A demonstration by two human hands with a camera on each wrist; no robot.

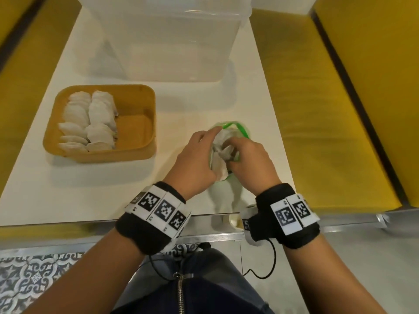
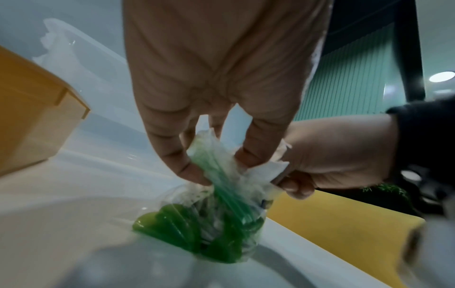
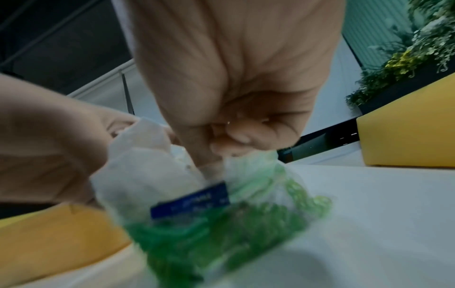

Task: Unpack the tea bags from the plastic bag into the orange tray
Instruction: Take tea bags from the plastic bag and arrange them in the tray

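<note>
White table [image 1: 181, 105]: both hands pinch the plastic bag [image 2: 221, 214] (blue label [image 3: 191, 199] only wrist-visible)

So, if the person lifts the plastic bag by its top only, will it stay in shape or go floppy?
Probably floppy: the plastic bag is thin film, already crumpled and twisted where the left hand and right hand pinch it. It looks light, so it may swing. The tea bags inside could shift about.

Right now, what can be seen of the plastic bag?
The plastic bag is thin, crumpled clear film tinted green, with a small blue label, and stands on the white table right of the orange tray. Its mouth is up. The left hand pinches the bunched top; the right hand grips the opposite side. White tea bags show at the opening.
</note>
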